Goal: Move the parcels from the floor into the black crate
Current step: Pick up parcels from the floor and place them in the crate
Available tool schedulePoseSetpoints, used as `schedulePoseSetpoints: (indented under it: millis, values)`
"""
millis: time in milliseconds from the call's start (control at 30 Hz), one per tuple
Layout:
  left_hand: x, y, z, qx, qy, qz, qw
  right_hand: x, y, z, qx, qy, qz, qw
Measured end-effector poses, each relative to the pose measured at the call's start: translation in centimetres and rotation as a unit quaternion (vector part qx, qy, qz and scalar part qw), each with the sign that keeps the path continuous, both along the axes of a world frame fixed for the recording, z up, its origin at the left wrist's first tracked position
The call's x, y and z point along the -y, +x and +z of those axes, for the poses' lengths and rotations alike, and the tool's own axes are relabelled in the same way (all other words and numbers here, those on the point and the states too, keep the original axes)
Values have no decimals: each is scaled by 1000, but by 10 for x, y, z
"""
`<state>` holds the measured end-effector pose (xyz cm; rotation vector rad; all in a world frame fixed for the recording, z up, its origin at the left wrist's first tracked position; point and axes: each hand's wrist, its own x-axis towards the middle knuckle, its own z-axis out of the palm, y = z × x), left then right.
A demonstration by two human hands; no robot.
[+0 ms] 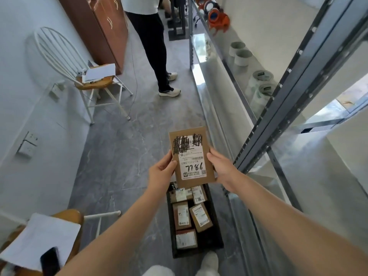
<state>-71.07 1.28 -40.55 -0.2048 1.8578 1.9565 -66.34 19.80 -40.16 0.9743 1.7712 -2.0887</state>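
At lower left of the frame, a chair (65, 218) carrying papers and a phone stands well clear. At centre, my left hand (162, 172) pinches the labelled parcel (192, 156) by its left edge and my right hand (223, 170) grips its right edge, holding it above the far end of the black crate (216, 232), which has smaller parcels (186, 216) inside. I'd lower it flat onto those, keeping my right arm off the metal shelving (294, 82).
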Motion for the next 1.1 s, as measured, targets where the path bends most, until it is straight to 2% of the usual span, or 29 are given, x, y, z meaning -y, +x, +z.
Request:
schedulePoseSetpoints:
  millis: [300, 533, 700, 1000, 1100]
  values:
    - [8, -34, -84, 60, -70, 8, 996, 13, -37, -83, 89, 0, 0, 996]
    - [27, -47, -210, 127, -137, -55, 981, 37, -39, -206, 193, 6, -33, 981]
    - [42, -61, -321, 152, -227, -110, 956, 64, -28, -314, 248, -21, -39, 968]
    - [49, -67, -485, 81, -346, -185, 916, 99, -74, -504, 270, -14, -43, 962]
    - [51, -71, -521, 86, -341, -181, 919, 106, -86, -545, 278, -22, -38, 959]
